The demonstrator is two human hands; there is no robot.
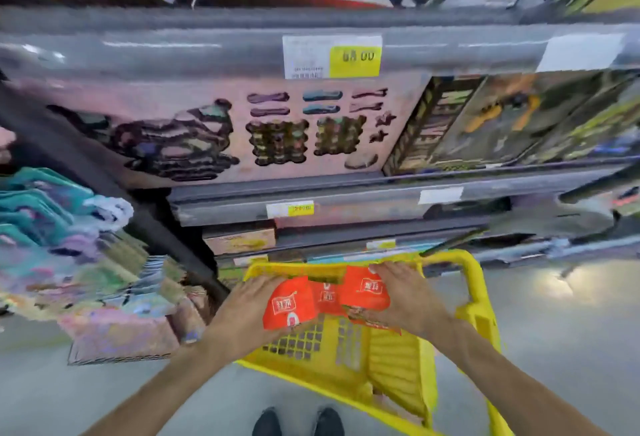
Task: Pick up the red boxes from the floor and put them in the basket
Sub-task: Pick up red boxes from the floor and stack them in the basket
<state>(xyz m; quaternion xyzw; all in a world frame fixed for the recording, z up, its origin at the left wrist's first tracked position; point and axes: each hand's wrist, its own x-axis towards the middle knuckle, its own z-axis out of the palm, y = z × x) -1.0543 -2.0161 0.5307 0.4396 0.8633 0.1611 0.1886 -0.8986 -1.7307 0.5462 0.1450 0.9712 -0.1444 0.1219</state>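
Three red boxes with white labels hang side by side over the yellow basket, pressed between my two hands. My left hand grips the left red box from the left. A middle red box is squeezed between the outer two. My right hand lies over the right red box and holds it from the right. The boxes are above the basket's far end, near its rim. The picture is blurred.
The basket stands on the grey floor in front of low store shelves with price tags. A pink boxed toy set fills the shelf above. Piled colourful packets sit at the left. My shoes are just behind the basket.
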